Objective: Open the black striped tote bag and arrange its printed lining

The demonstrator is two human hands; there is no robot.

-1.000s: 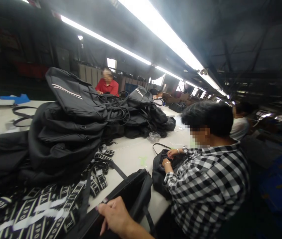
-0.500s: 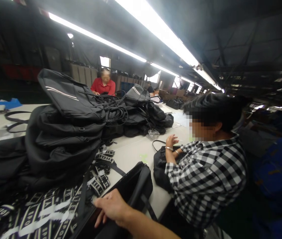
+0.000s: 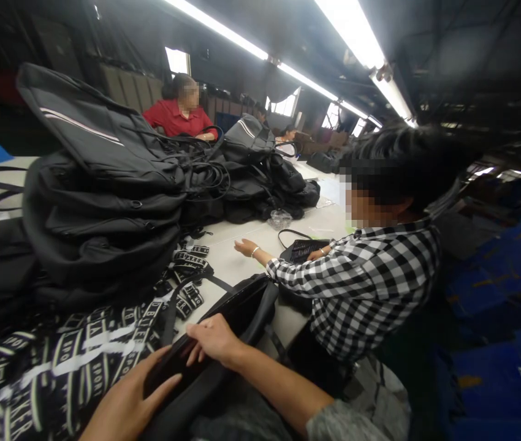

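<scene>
Lying left of our black fabric bag [image 3: 267, 303]: lettered black-and-white straps [image 3: 65, 349]; our left hand [image 3: 132, 391] spreads wide, right hand [image 3: 217, 342] pinches the rim.

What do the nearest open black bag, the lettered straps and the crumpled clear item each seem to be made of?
Nearest open black bag: probably synthetic fabric, mostly matt; its walls bend softly.
Lettered straps: likely textile webbing, pale letters on black; they lie flat and curve easily.
Crumpled clear item: apparently thin plastic film, shiny; it is see-through with crinkled highlights.
</scene>
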